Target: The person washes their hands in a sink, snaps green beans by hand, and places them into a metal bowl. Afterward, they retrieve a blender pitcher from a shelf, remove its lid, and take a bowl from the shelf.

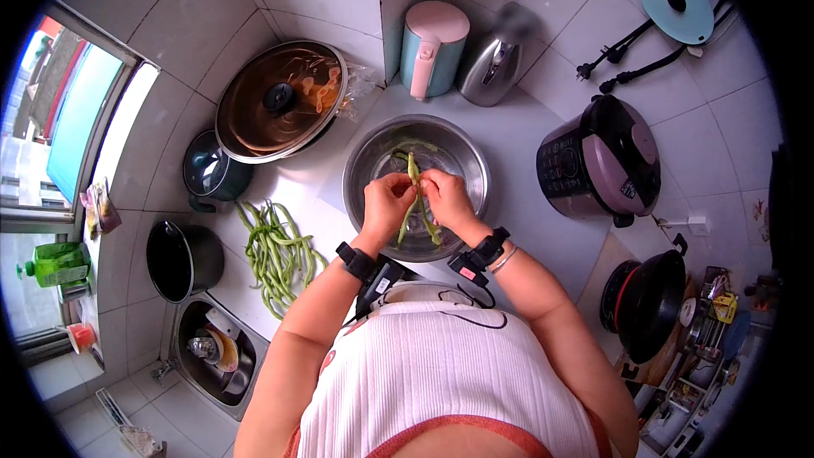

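Over a steel bowl [353, 161] on the counter, both hands are closed around a green bean [413, 166]. My left hand [388, 205] pinches it from the left and my right hand [449, 201] from the right, with the fingertips almost touching. The bean's tip points up between them. More green pieces lie in the bowl below the hands, partly hidden by them. To the left, a pile of long green beans [275, 259] lies on the counter.
Behind the bowl stand a kettle [435, 49] and a steel flask [492, 68]. A rice cooker [600, 159] and black pan [653, 305] are on the right. On the left are a lidded pan [254, 110], dark pots [185, 261] and a sink [246, 390].
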Tool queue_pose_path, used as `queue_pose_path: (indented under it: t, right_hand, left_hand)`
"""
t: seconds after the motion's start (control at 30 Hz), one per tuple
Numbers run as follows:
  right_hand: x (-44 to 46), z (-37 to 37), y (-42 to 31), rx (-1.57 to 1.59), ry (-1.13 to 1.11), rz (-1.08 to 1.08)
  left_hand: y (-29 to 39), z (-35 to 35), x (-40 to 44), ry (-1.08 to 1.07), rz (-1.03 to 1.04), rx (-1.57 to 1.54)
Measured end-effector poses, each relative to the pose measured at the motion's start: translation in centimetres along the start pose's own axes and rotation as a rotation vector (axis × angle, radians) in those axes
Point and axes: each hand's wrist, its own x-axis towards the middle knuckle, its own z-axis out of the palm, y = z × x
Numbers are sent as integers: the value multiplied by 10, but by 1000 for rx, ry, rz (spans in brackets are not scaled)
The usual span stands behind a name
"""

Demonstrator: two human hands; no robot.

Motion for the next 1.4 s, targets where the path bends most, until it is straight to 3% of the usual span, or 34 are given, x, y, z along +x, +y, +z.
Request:
queue_pose_path:
  t: [0.33, 0.4, 0.83, 0.9, 1.0, 1.2, 1.4]
  right_hand:
    - [0, 1, 1, 7, 5, -40]
    - [1, 0, 1, 64, -16, 50]
    - [15, -5, 22, 161, -137, -13]
    - [17, -7, 23, 188, -267, 121]
    - [12, -6, 16, 163, -192, 17]
    - [11, -12, 1, -83, -64, -172]
    - [12, -14, -5, -38, -59, -125]
  left_hand:
    - [-26, 4, 8, -3, -33, -249]
    - [-20, -2, 7, -65, -62, -257]
    - [-31, -8, 13, -234, -62, -512]
    - [-46, -3, 14, -232, -315, -633]
    - [-45, 4, 11, -231, -129, -605]
    - [-34, 0, 16, -210, -19, -468]
    - [-24, -4, 18, -104, 13, -471]
